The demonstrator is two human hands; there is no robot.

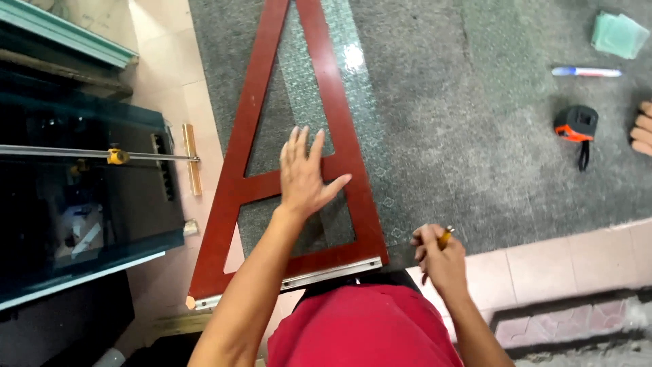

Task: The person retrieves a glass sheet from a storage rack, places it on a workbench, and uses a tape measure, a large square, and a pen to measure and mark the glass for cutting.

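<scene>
Under my left hand (303,178), fingers spread flat, lies the crossbar of a red A-shaped wooden frame (258,122) on patterned glass (353,88). My right hand (441,258) is closed around a yellow-handled tool (445,237), just off the frame's lower right corner

Grey carpet-covered table (475,136) up top, pale pinkish floor tiles (564,265) around it, dark glass sheets (81,204) stacked on the left.
</scene>
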